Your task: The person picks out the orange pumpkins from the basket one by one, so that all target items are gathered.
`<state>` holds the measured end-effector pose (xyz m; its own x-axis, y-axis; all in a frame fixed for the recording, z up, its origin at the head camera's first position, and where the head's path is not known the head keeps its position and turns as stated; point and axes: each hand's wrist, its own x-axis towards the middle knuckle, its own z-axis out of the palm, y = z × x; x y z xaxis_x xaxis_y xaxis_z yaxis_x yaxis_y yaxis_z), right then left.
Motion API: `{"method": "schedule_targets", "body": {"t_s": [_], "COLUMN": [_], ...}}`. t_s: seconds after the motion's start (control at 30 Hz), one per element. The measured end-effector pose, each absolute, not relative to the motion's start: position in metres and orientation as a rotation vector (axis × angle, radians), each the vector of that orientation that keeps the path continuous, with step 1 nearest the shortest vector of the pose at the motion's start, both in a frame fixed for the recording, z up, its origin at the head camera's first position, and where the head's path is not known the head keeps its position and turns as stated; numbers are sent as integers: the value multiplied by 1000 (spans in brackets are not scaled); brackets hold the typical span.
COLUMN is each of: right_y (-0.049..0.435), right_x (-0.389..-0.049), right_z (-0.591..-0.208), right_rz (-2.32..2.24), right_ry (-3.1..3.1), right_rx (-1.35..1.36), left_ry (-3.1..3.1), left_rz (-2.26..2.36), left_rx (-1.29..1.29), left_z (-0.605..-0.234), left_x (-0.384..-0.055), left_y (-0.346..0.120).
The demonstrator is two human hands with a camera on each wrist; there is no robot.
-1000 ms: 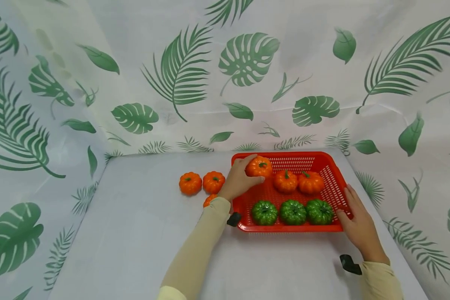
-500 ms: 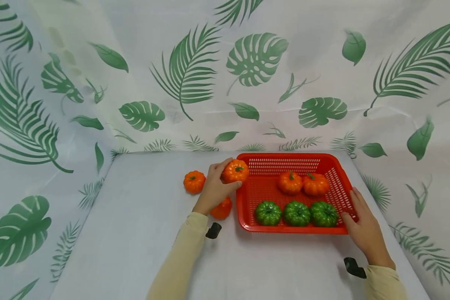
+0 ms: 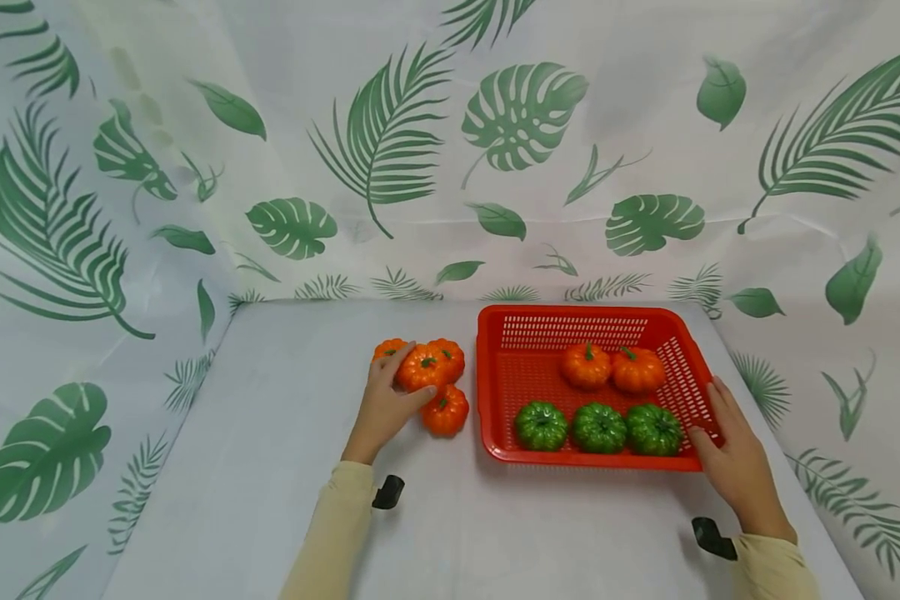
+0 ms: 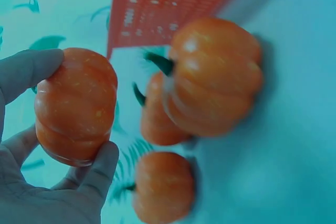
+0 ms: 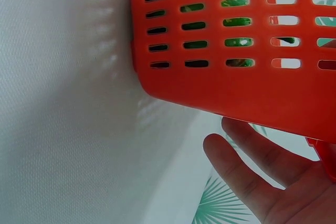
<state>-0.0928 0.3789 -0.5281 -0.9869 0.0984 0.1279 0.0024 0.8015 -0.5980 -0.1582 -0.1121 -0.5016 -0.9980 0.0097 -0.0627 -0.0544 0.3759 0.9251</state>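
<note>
My left hand [image 3: 381, 410] pinches a small orange pumpkin [image 3: 422, 367] between thumb and fingers, above a group of three more left of the basket. Those are a front pumpkin [image 3: 447, 414], a back one [image 3: 452, 354] and a partly covered left one [image 3: 388, 347]. In the left wrist view the held pumpkin [image 4: 77, 107] is apart from the others. My right hand [image 3: 738, 471] holds the right rim of the red plastic basket [image 3: 487, 392], thumb on the rim and fingers outside; in the right wrist view two fingers [image 5: 236, 169] lie along its wall.
Inside the basket, two orange pumpkins [image 3: 587, 367] sit toward the back right and three green pumpkins [image 3: 598, 428] line the front. A white table [image 3: 270, 433] bears everything. Leaf-patterned cloth [image 3: 412, 258] rises behind it and at both sides.
My left hand has carried the orange pumpkin out of the basket, leftward and toward me, over the other loose ones. My right hand has stayed at the basket's rim. The view has shifted slightly.
</note>
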Motion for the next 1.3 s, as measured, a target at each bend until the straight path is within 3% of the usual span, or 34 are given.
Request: {"method": "schedule_targets", "body": {"t_s": [0.4,0.83,1.07,1.3], "right_y": [381,381,379,378], "right_x": [-90,-89,-90,-92], "right_z": [-528,-533,-532,-531], "right_rz": [943,976,977,982], "right_ry": [-2817,-2777,-2778,-2783], "right_rx": [-93,-62,-55,-61], "left_ry": [2627,2666,2649,2647], "left_rz": [1657,1492,1588,1873], "left_rx": [-197,-193,-131,-40], "left_z": [-543,-561,-552,-514], "left_x": [-130,-128,-134,-154], "left_y": [-138,-146,-143,-114]}}
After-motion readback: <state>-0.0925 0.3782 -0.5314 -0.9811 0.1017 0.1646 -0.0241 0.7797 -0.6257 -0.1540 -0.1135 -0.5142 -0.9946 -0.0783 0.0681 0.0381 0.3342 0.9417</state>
